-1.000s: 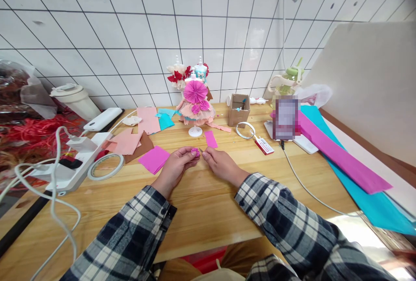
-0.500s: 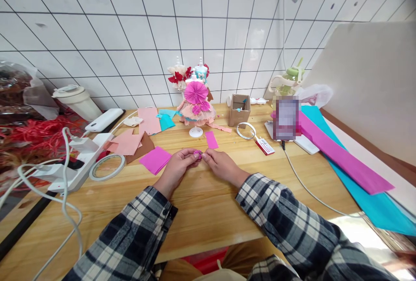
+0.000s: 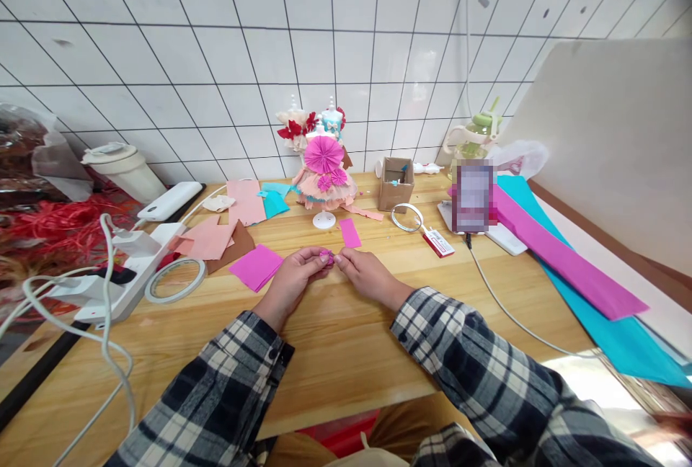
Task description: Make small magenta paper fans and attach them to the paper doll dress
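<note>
My left hand (image 3: 292, 277) and my right hand (image 3: 367, 274) meet low over the wooden table (image 3: 335, 337), pinching a small folded magenta paper piece (image 3: 325, 256) between their fingertips. A magenta paper square (image 3: 255, 266) lies just left of my left hand. A small magenta strip (image 3: 350, 233) lies just beyond my hands. Behind it stands a paper dress figure (image 3: 325, 177) on a white stand, with a magenta fan rosette.
Tape rolls (image 3: 176, 279) (image 3: 407, 217), a white power strip (image 3: 122, 271) with cables, pink and teal paper scraps (image 3: 232, 218), a small cardboard box (image 3: 396, 183), a glue tube (image 3: 437, 242), a phone (image 3: 474, 195) on a stand, and long magenta and teal sheets (image 3: 584, 279) at the right.
My hands have drawn closer together on the small magenta piece; a thin tool tip seen between them a second ago no longer shows. The view shifted slightly.
</note>
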A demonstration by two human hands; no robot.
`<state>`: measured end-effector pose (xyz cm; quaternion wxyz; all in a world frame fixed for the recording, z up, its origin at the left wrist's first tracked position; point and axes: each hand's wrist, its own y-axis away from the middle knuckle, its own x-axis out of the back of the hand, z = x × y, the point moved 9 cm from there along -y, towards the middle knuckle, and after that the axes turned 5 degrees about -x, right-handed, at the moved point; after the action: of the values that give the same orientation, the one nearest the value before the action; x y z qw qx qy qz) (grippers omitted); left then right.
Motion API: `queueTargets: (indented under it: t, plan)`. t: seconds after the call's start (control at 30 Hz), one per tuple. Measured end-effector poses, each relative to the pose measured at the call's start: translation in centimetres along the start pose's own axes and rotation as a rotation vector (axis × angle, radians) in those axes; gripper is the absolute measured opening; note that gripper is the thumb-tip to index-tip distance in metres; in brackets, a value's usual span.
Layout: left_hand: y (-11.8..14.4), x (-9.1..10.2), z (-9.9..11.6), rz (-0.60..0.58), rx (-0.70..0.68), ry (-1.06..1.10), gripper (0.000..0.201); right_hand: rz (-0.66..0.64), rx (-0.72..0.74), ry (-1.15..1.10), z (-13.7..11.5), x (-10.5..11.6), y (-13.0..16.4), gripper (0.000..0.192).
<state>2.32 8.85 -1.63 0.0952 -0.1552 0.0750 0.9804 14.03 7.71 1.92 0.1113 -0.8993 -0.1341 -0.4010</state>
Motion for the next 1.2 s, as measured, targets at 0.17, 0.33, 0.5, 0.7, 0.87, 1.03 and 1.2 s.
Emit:
queueTargets:
  t: [0.17, 0.33, 0.5, 0.7, 0.87, 1.03, 1.2]
  plan:
    - [-0.17, 0.08, -0.1, -0.011, -0.003, 0.007, 0.027, 0.001, -0.003, 0.015, 0.11, -0.07, -0.08, 0.034]
    - [-0.32, 0.29, -0.23, -0.006, -0.003, 0.007, 0.025, 0.0, -0.003, 0.039, 0.26, -0.23, -0.21, 0.034]
    - [-0.35, 0.27, -0.3, -0.005, 0.002, 0.006, 0.03, 0.013, 0.014, 0.013, 0.04, -0.06, -0.16, 0.033]
    - [-0.19, 0.0, 0.08, -0.013, -0.015, 0.039, 0.026, 0.007, -0.003, 0.027, -0.13, 0.05, -0.14, 0.033]
    - [0.0, 0.1, 0.33, 0.018, -0.013, 0.061, 0.025, 0.022, 0.0, 0.013, -0.07, 0.17, -0.15, 0.033]
    - [-0.02, 0.18, 0.35, 0.018, -0.015, 0.021, 0.024, 0.017, -0.014, 0.009, 0.54, 0.11, -0.17, 0.035]
    - [-0.41, 0.57, 0.25, 0.011, -0.062, -0.055, 0.028, -0.017, 0.011, -0.058, 0.52, -0.22, -0.15, 0.036]
